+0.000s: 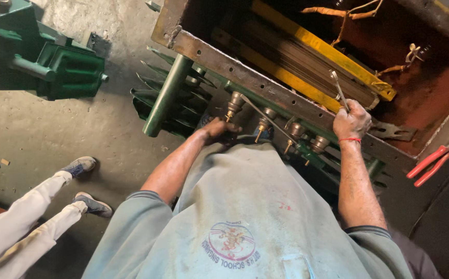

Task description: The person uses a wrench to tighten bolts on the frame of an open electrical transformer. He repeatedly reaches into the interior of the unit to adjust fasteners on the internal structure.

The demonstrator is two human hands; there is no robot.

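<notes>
I look down over my grey-green shirt at an open rusty metal tank with yellow bars and a winding core inside. My right hand rests on the tank's flanged rim and grips a slim metal spanner that points up over the core. My left hand reaches down the tank's outer side, just below a row of brass-tipped bushings. Its fingers are curled and partly hidden, and a thin metal rod runs from near it across the bushings. Whether it holds anything is unclear.
Red-handled pliers lie on the tank rim at the right. Green cooling fins and a green pipe stick out from the tank's left side. A green machine stands at upper left. Another person's legs in pale trousers and shoes stand on the concrete floor at left.
</notes>
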